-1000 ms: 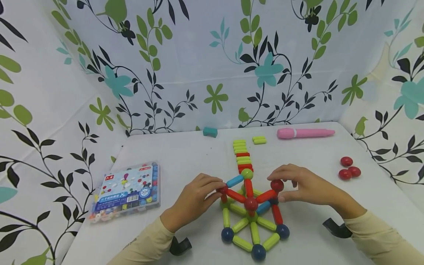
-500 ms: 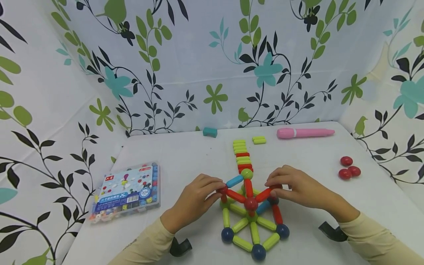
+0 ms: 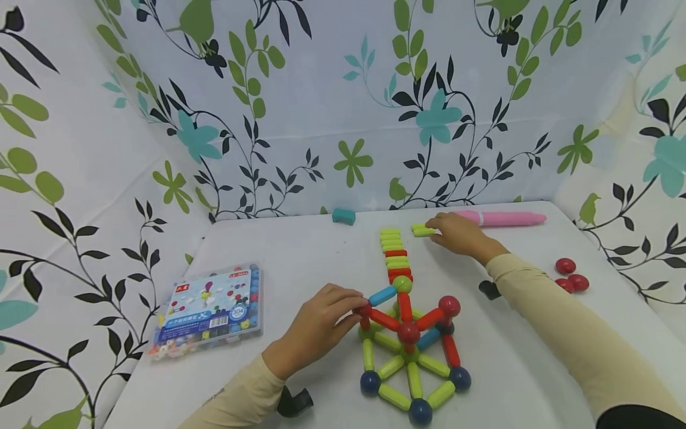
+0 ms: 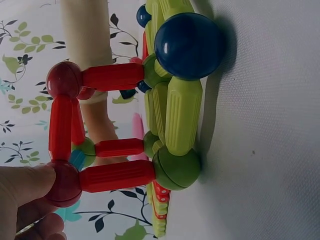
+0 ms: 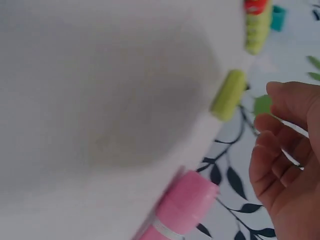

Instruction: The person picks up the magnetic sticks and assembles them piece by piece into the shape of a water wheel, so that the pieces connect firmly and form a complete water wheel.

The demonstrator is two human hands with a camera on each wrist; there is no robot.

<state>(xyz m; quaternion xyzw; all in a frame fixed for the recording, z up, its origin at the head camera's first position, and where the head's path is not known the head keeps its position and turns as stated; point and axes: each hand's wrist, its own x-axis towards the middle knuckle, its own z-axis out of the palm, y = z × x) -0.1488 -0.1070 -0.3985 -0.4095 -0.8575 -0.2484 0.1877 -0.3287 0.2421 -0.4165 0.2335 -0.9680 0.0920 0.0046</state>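
A framework of coloured sticks and balls stands on the table, with a flat yellow-green base (image 3: 414,378) and dark blue balls at its corners. Red sticks rise from it to a raised level of red balls. My left hand (image 3: 320,325) pinches a red ball (image 4: 66,184) at the left of that upper level, between thumb and fingers. At the table's far side, my right hand (image 3: 462,233) reaches beside a small pair of yellow-green sticks (image 3: 421,230). In the right wrist view its fingers are loosely bent, apart from the yellow-green stick (image 5: 229,95), and nothing is between them.
A row of yellow-green and red sticks (image 3: 395,253) runs behind the framework. A pink pen-like object (image 3: 511,218) and a teal block (image 3: 343,216) lie along the back. Red balls (image 3: 565,266) sit at right, a clear parts box (image 3: 209,310) at left.
My right hand has let go of the red ball at the framework's upper right and moved away to the far sticks. The left hand keeps its pinch. The head view has shifted slightly.
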